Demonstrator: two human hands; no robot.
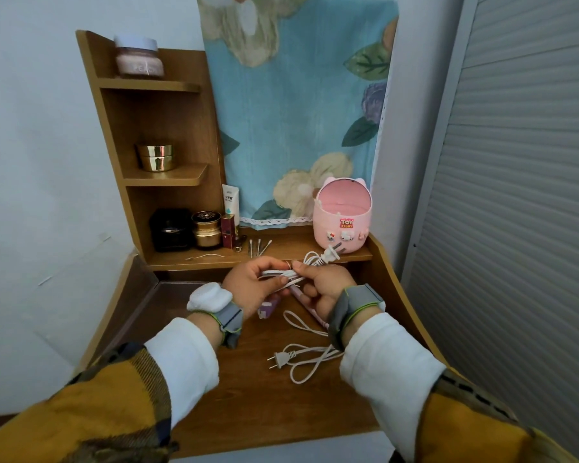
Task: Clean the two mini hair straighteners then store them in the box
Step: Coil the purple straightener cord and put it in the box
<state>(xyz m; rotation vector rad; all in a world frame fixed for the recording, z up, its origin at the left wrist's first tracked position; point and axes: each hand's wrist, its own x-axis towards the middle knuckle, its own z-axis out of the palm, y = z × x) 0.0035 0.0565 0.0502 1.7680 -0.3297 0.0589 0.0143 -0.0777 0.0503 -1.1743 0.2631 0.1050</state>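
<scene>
Head view. Step in hand, as judged: bundling the white cord [283, 274] of one mini hair straightener before storage. The left hand [253, 285] and right hand [321, 285] meet in front of the pink box [341, 218], above the table [248, 379]. Fingers of both hands are closed, grasping the gathered cord loops; its plug [330, 255] projects toward the pink box. A pink straightener body [306, 304] appears to hang below the right hand; it is partly hidden. A second cord with plug [281, 359] lies loose on the table, well in front of the pink box. Next move calls for securing the bundle, then lifting it into the box opening.
</scene>
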